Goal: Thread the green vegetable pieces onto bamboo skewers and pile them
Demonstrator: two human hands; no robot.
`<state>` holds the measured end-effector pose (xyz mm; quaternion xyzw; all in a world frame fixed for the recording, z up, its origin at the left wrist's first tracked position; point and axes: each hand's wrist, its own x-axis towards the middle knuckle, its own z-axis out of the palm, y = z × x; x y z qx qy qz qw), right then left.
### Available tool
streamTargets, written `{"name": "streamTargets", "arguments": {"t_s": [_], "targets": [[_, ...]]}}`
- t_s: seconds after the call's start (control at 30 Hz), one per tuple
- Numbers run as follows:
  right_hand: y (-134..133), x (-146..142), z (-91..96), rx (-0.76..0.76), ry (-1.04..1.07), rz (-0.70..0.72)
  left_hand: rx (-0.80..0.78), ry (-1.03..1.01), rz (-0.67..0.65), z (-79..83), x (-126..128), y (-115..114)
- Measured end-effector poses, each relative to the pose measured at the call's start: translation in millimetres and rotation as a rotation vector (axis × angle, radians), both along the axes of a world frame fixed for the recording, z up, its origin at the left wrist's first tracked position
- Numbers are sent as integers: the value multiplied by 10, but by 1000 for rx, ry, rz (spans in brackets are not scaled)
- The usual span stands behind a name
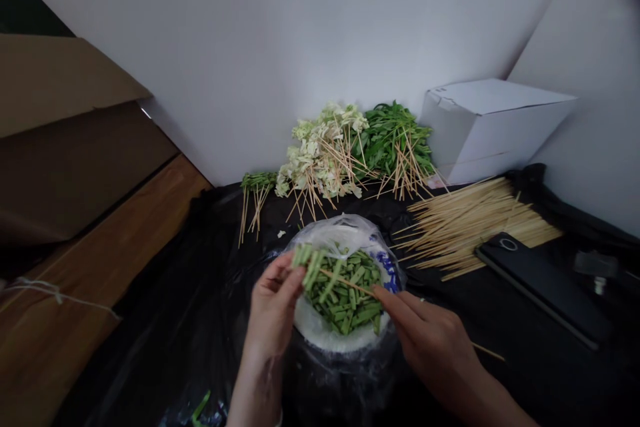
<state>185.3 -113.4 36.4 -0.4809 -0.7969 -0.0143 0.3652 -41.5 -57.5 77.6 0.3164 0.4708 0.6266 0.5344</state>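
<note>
A white bowl (320, 332) lined with clear plastic holds several cut green bean pieces (350, 297). Over it my left hand (274, 310) pinches a row of bean pieces threaded on a bamboo skewer (345, 282). My right hand (427, 333) is closed on the skewer's other end, whose tip sticks out behind the hand. Both hands sit at the bowl's rim, left and right of it.
Black plastic sheeting (165, 320) covers the worktop. Behind the bowl lie finished skewers: green beans (256, 181), pale cabbage (323, 150), leafy greens (393, 140). A pile of bare skewers (475, 220), a dark phone (543, 283), a white box (493, 123), cardboard (65, 133).
</note>
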Motion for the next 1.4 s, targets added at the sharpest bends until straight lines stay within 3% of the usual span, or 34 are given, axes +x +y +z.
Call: {"name": "streamTargets", "arguments": {"t_s": [0.1,0.17,0.3,0.43,0.53,0.63,0.77,0.83,0.93,1.03,1.23,1.4], "targets": [[-12,54,-40,-57,12,21,100,-55,179,136,-219,89],[-6,49,-70,-101,62,61,139,-116,202,184,-250,86],[32,-65,-93,-134,205,95,104,-225,1,113,34,-107],[75,-211,-33,-118,277,132,28,-5,-274,-46,389,-338],[98,-289,38,-95,297,181,48,159,-256,-72,473,-373],[113,-294,76,-44,280,155,72,169,-133,33,370,-268],[105,-116,-13,35,194,59,144,149,63,265,-82,71],[85,38,-110,46,139,15,163,238,97,322,-409,324],[48,287,-254,37,41,-43,46,654,117,275,-883,776],[22,490,-350,87,-11,-54,-51,817,142,133,-1210,1244],[36,631,-416,107,-47,-59,-294,1115,106,-92,-1449,1982],[75,658,-393,110,-121,-20,-417,1295,83,-160,-1523,2359]]}}
